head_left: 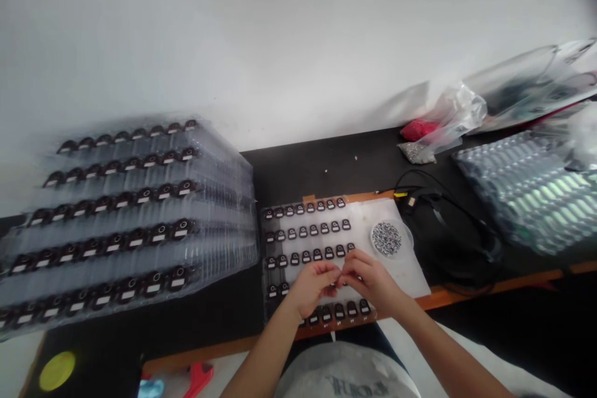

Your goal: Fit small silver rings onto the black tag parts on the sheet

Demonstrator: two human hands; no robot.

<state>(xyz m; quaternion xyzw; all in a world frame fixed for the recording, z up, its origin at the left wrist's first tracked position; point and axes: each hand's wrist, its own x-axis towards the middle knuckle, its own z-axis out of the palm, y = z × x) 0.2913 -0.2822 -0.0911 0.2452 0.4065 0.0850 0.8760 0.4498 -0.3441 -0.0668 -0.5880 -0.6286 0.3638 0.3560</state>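
Pinching | left hand (311, 286), right hand (372, 278) | grip: fingertips closed, contents too small to tell | over tray (310, 242)

- Black tabletop (291, 171)
- Tall stack of clear plastic trays (228, 211), left
- Clear parts tray (308, 241), beside white sheet (408, 273)
- Black cable (466, 214), plastic bag (459, 113), right
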